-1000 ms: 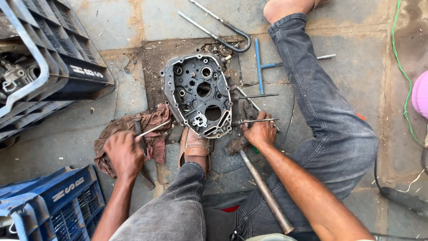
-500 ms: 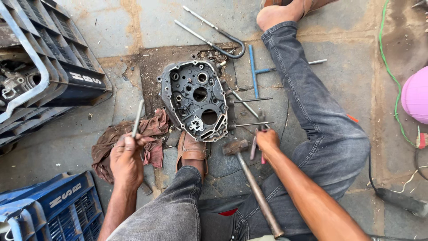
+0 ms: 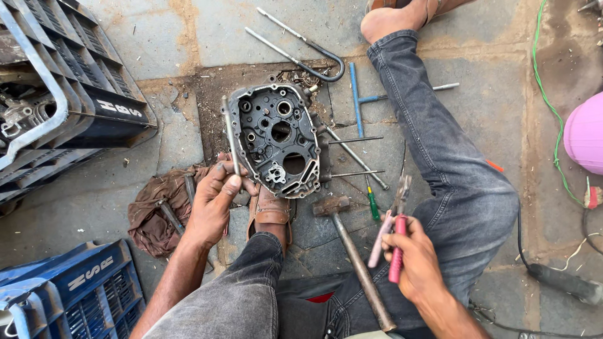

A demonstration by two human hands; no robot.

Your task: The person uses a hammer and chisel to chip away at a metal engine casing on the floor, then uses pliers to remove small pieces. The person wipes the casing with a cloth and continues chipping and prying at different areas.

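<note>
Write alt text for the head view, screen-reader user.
A person seated on a paved floor holds a thin metal rod upright in the left hand beside a dark engine casing, and red-handled pliers in the right hand. A hammer lies between the legs, a brown rag to the left.

Pink round object (image 3: 587, 133) cut by right edge; blue crate (image 3: 69, 295) cut at bottom-left; hammer (image 3: 352, 251) handle end runs off the bottom edge
</note>
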